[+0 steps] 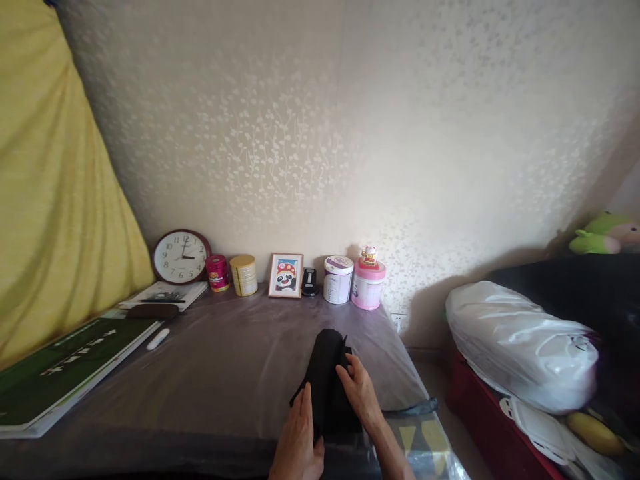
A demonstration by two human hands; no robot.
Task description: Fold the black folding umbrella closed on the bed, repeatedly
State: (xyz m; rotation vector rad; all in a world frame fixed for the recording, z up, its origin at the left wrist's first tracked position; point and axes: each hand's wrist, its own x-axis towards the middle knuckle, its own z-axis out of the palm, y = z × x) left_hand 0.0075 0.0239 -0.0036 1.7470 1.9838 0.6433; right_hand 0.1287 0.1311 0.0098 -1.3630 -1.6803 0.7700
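A black bundle, soft-looking and rolled or folded, lies near the front edge of the table; I cannot make out exactly what it is. My left hand holds its near left side, fingers pressed along it and the thumb tucked by its lower end. My right hand grips the right side, with thumb and fingers at a loose edge or flap. A small black tab sticks out just beyond the right fingertips. The palms hide part of the bundle's lower end.
Along the wall stand a clock, a red tin, a yellow tin, a framed panda picture and two tubs. A green book and a white stick-like object lie left. A white plastic bag sits right.
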